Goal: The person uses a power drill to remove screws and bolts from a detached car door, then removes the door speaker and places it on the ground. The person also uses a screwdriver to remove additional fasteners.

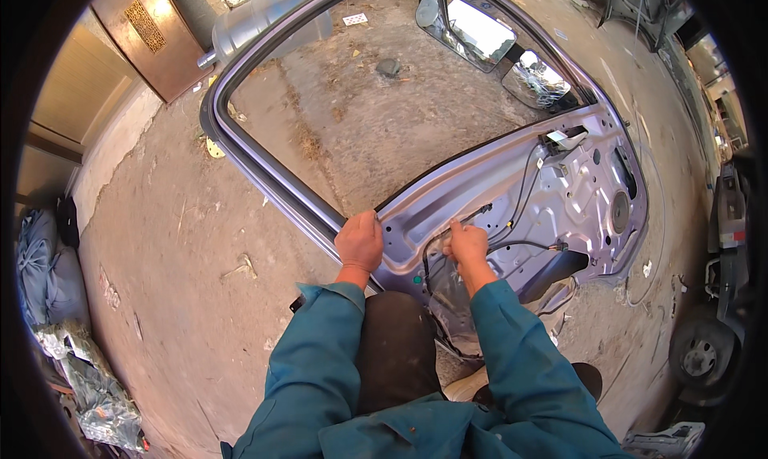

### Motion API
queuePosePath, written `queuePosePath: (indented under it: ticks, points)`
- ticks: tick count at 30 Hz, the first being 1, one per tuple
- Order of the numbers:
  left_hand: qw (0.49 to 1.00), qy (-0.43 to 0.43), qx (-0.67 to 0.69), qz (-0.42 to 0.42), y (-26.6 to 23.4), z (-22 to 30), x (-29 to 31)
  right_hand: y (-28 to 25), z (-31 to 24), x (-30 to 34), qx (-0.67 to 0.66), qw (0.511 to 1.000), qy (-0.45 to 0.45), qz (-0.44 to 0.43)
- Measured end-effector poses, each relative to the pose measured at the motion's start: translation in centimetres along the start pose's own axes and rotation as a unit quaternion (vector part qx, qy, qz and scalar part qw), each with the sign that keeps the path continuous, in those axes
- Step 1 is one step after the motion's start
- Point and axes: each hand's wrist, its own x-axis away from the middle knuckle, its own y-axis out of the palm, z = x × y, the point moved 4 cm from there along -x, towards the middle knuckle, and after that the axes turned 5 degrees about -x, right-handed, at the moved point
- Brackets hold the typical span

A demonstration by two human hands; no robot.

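Left hand point(359, 243), clenched, sits at the centre against a lilac-painted metal car door point(512, 161) spanning ten to four o'clock. Right hand point(467, 243), toward three o'clock, pinches beside a thin black cable point(480, 212); what it grasps, I cannot tell. Farther out: black-framed side mirror point(480, 33), one o'clock; clear plastic bottle point(242, 35), eleven; dark round wheel point(698, 358), four.

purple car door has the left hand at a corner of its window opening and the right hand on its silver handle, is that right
Not quite: the right hand is not on the silver handle; the head view shows it beside dark wiring, lower on the door's inner panel. The rest stands.
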Motion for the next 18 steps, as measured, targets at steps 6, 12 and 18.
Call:
queuePosePath:
  ticks: [6, 12, 18]
  points:
    - [1.0, -0.007, 0.005, -0.008, 0.1, -0.4, -0.1, 0.2, 1.1, -0.4, -0.073, 0.995, 0.006, -0.06]
    - [0.999, -0.01, -0.009, -0.039, 0.5, 0.1, -0.7, -2.2, 1.7, 1.4, -0.153, 0.985, 0.008, -0.079]
    - [0.999, 0.015, -0.042, -0.013, 0.6, -0.9, 0.1, -14.5, -1.8, 13.6, -0.014, 0.969, -0.034, -0.245]
